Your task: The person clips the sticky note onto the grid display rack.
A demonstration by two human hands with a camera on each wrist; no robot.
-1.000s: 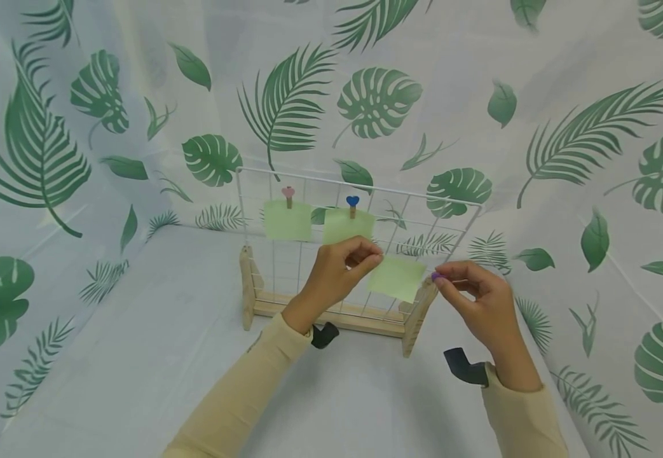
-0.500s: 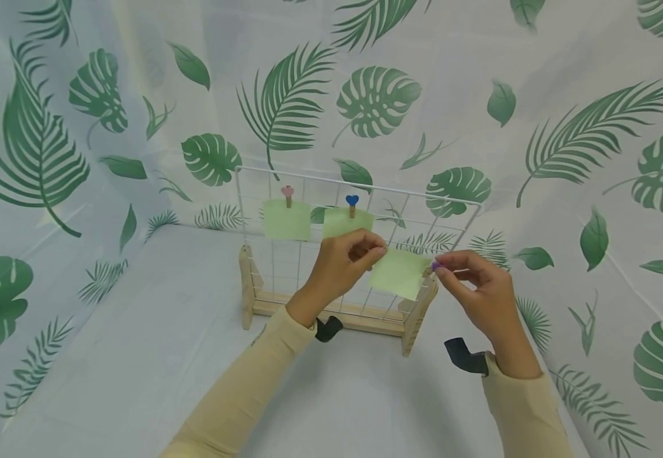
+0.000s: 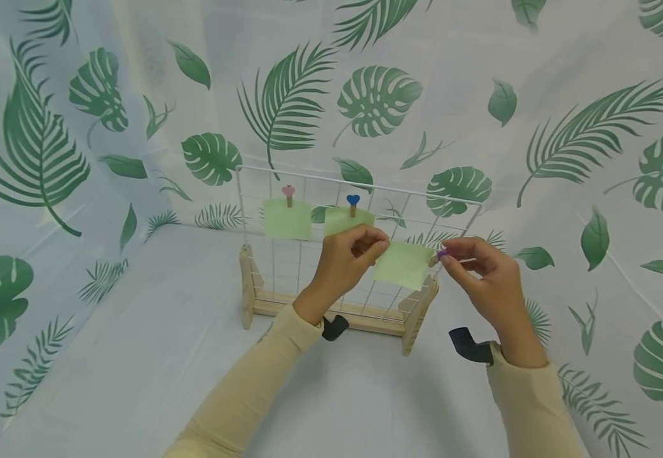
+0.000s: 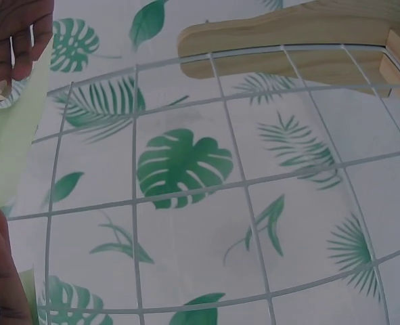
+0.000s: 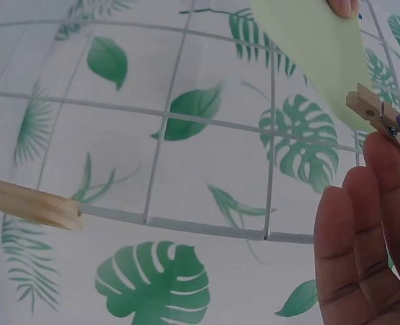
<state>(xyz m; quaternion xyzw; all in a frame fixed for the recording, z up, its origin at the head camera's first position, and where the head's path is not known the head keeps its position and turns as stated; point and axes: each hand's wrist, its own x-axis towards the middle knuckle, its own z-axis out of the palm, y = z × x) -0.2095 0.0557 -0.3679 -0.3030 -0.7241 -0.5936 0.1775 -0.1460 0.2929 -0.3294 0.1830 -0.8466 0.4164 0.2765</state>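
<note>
A white wire grid [image 3: 302, 254] stands on wooden feet [image 3: 247, 286] in the head view. Two green notes hang from it, one under a pink heart peg [image 3: 288, 193], one under a blue heart peg [image 3: 353, 202]. My left hand [image 3: 349, 257] pinches the left corner of a third green note [image 3: 402, 264] in front of the grid's right half. My right hand [image 3: 482, 273] pinches a small wooden peg with a purple top [image 3: 442, 254] at the note's right edge. In the right wrist view the peg [image 5: 379, 116] touches the note [image 5: 321, 47]. In the left wrist view the note [image 4: 10, 145] shows edge-on.
A leaf-print cloth [image 3: 108, 331] covers the table and hangs as a backdrop on all sides. The grid's right wooden foot [image 3: 419, 312] stands just under the held note. Beige sleeves [image 3: 251, 394] cover both forearms.
Both hands have lifted the green note and the purple-topped peg a little higher, toward the grid's upper right part. The two hanging notes have not moved.
</note>
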